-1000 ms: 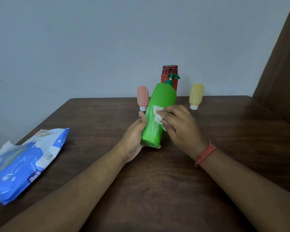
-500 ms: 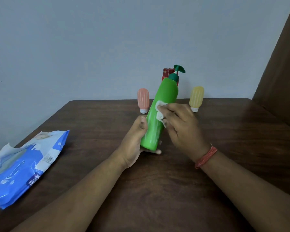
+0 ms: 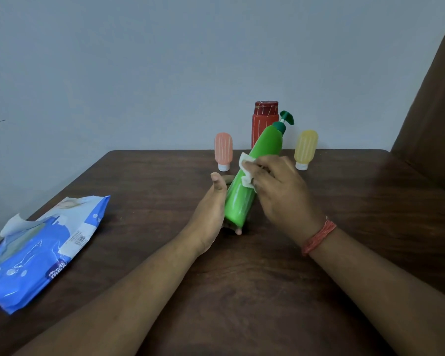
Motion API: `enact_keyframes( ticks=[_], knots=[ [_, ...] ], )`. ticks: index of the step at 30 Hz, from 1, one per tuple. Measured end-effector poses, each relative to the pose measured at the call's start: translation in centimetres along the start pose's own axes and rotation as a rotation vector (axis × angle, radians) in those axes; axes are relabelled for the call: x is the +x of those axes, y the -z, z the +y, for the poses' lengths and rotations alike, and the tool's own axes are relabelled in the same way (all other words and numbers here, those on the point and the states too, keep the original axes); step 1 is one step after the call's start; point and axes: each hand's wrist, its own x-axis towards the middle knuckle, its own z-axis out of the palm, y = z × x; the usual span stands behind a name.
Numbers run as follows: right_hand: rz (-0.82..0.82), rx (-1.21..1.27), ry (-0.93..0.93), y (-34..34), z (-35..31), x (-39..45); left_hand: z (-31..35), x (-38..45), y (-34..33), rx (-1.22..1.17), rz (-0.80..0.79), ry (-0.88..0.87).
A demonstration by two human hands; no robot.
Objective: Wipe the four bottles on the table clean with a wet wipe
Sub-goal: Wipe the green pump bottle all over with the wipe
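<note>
A green pump bottle [image 3: 244, 196] leans up and to the right over the middle of the dark wooden table [image 3: 319, 253]. My left hand [image 3: 211, 214] grips its lower end. My right hand [image 3: 280, 194] presses a white wet wipe [image 3: 246, 169] against the bottle's middle. Behind them, at the table's far edge, stand a pink tube bottle [image 3: 223, 151] on its white cap, a red bottle [image 3: 263, 119] partly hidden by the green one, and a yellow tube bottle [image 3: 305, 149] on its cap.
A blue pack of wet wipes [image 3: 44, 247] lies at the table's left edge with a wipe poking from its opened flap. A grey wall rises just behind the table. A brown panel [image 3: 437, 119] stands at the right.
The green bottle has tilted further to the right and down, its pump head swinging clear of the red bottle. My right hand with the wipe stays on the bottle's middle.
</note>
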Motion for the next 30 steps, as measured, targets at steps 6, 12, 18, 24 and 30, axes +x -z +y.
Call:
enact_keyframes(
  ticks=[6, 12, 18, 24, 30],
  knots=[
    [-0.226, 0.095, 0.183, 0.2, -1.1, -0.3, 0.0, 0.1, 0.1, -0.057, 0.016, 0.027],
    [-0.235, 0.168, 0.071, 0.6, -1.9, 0.2, 0.1, 0.3, 0.1, -0.060, 0.011, 0.039],
    [-0.192, 0.110, -0.027, 0.2, -1.4, 0.4, 0.0, 0.4, 0.2, -0.043, 0.014, 0.045],
    [-0.269, 0.154, 0.040, 0.6, -2.0, 0.6, -0.1, 0.2, 0.3, -0.006, -0.002, 0.010],
    [-0.188, 0.015, -0.105, 0.5, -2.0, 1.1, 0.0, 0.2, 0.3, 0.035, -0.085, -0.021]
  ],
)
